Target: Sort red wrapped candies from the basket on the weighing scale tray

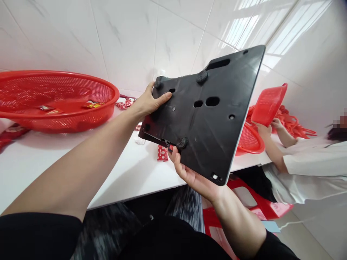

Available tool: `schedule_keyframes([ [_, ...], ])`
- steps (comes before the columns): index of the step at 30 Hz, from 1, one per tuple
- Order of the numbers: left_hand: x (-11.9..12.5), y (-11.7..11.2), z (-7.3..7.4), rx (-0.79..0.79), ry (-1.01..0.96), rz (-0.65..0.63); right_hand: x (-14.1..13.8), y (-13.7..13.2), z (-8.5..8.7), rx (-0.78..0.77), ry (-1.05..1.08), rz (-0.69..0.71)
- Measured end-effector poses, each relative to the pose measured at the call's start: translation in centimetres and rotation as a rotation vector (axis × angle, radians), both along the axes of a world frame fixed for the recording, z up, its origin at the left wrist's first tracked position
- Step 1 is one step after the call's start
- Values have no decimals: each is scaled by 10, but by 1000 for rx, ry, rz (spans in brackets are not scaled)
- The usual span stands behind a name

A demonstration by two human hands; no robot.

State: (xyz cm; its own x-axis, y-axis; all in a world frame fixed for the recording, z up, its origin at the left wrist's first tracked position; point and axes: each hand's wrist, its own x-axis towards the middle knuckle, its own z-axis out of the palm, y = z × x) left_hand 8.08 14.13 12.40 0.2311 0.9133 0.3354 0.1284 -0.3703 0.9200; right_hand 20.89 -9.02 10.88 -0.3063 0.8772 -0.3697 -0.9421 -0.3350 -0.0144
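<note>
A black flat device with round ridged feet (206, 119) is held up and tilted above the white table, its underside toward me. Several slots and screw holes mark that underside; its other face is hidden. My left hand (151, 99) grips the left end, thumb across the underside and fingers behind it. Along the lower edge, my right hand (189, 175) supports the device, fingertips by a small red part (170, 148) whose kind I cannot make out. Just below the device lies a red patterned packet (162, 154) on the table (121, 173).
A large red basket (59, 121) with a few packets stands at left. More red packets (126, 104) lie near the wall. At right, a co-worker's hands (267, 127) hold a red basket (269, 103) above another basket (251, 141). A red stool (217, 231) stands below.
</note>
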Motion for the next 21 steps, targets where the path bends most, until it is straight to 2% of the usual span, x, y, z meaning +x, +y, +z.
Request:
schedule_keyframes([
  [4,4,-11,8,-8,78,-46,-1,1,-3,-50,10,-9],
  [7,5,-15,15,5,93,-83,-2,3,-6,-62,-69,5],
  [10,1,-6,18,7,33,-100,-2,3,-10,-63,-138,60],
  [14,-9,15,20,-42,-160,-90,0,1,-18,-43,-143,91],
  [17,-17,24,27,-115,-241,-184,6,0,-24,-22,-180,183],
  [19,-21,25,34,-166,-215,-268,9,0,-25,-19,-182,259],
  [21,-22,25,40,-186,-177,-297,10,-2,-25,-29,-146,308],
])
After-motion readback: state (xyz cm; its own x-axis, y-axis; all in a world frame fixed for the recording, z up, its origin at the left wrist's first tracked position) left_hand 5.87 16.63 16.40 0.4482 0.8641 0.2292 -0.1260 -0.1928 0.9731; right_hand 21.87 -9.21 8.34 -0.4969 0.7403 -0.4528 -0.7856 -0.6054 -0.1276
